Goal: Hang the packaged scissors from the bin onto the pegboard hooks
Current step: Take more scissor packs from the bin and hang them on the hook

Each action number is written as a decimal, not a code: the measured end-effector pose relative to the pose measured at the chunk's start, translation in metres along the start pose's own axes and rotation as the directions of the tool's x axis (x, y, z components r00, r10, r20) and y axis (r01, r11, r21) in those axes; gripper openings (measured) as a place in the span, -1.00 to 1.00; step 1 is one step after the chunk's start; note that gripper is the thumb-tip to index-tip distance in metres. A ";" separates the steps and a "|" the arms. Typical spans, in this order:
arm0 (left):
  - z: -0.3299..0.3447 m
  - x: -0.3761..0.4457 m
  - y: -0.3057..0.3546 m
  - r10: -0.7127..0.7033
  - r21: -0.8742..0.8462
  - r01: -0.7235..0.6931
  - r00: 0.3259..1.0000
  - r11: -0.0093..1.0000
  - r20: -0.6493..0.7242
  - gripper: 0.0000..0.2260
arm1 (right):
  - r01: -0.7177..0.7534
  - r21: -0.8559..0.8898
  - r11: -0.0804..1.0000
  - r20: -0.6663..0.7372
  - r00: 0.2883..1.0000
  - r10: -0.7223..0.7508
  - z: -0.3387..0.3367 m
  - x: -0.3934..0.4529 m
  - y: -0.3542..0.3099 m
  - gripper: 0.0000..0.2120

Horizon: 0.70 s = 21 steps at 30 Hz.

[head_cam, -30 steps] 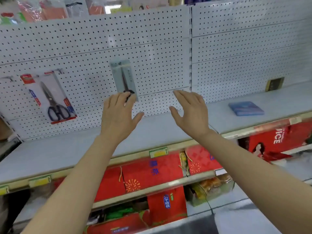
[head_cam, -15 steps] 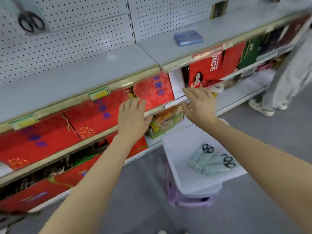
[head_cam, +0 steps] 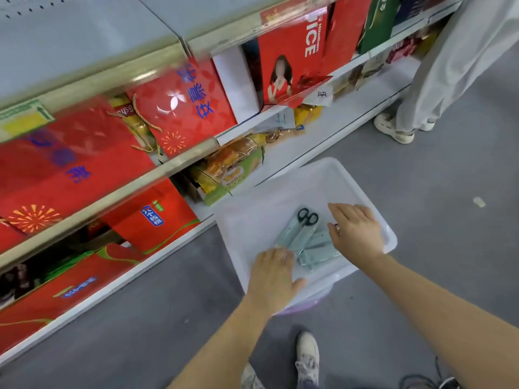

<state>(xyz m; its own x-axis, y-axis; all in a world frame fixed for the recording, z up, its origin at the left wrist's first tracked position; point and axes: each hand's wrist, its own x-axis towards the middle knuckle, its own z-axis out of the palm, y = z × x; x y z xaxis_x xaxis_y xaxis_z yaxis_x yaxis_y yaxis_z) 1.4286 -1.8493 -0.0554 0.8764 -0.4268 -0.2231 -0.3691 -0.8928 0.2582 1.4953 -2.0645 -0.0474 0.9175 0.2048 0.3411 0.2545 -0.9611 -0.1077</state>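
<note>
Both hands have dropped from shelf height into the bin (head_cam: 362,181). Nearest, the left hand (head_cam: 273,276) lies spread and empty at the packs' (head_cam: 304,242) near ends; the right hand (head_cam: 355,230), fingers loose, rests over their far side, its grip hidden. Best to pinch only the top pack, near the black handles (head_cam: 308,216), and lift it clear. Beyond, red boxes (head_cam: 179,108) fill the shelves.

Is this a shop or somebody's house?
Most likely a shop. Long metal shelves are packed with red gift boxes, a yellow-green price label sits on a shelf edge, and a bin of packaged scissors waits for stocking.
</note>
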 end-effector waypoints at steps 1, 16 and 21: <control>0.021 0.000 0.013 0.013 -0.026 -0.011 0.996 1.000 0.085 -0.44 | -0.003 0.010 1.000 0.013 1.000 0.003 0.010 -0.005 0.005 -0.67; 0.058 -0.034 -0.061 0.102 0.018 -0.112 0.953 0.994 0.284 -0.66 | 0.247 0.126 0.961 0.656 0.706 -0.268 0.124 0.025 0.004 -0.51; 0.050 -0.021 -0.076 0.043 -0.033 -0.033 0.937 0.999 0.347 -0.35 | 0.506 0.141 0.851 0.832 0.405 -0.378 0.168 0.061 -0.015 -0.25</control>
<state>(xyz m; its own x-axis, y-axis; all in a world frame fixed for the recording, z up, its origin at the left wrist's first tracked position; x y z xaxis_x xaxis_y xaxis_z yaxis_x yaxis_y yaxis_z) 1.4225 -1.7796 -0.1175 0.6982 -0.4879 -0.5238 -0.3877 -0.8729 0.2963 1.5992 -2.0068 -0.1823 0.5297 0.6011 -0.5984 0.7239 -0.6880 -0.0503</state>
